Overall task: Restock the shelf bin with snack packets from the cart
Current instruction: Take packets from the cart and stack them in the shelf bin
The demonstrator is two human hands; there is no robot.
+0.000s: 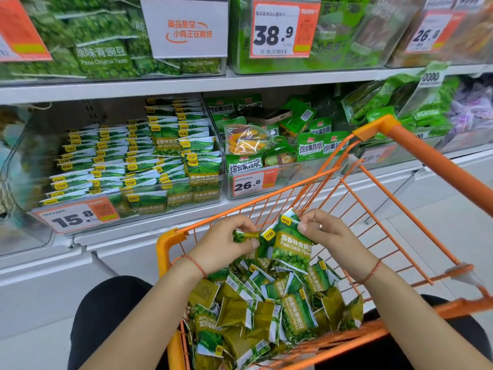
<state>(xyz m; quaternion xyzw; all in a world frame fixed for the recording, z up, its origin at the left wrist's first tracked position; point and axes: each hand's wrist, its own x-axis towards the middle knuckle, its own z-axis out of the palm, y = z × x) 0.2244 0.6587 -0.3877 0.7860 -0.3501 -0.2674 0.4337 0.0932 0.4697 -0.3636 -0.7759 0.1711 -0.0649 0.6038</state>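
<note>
Both hands are over the orange wire cart (378,166), holding a small bunch of green "Peas Garlic Flavor" packets (292,248) above the loose pile of packets (269,308) in the cart. My left hand (224,244) grips the bunch's left side. My right hand (324,231) pinches the top edge of the front packet. The clear shelf bin (184,194) with the 15.8 price tag (77,216) stands on the shelf ahead at the left, filled with neat rows of the same packets.
To the right of that bin stands a bin of mixed vegetable-crisp bags (269,148) tagged 26.8, with a phone (269,116) lying on top. More green snack bins fill the upper shelf. The cart's orange handle (437,164) runs along the right.
</note>
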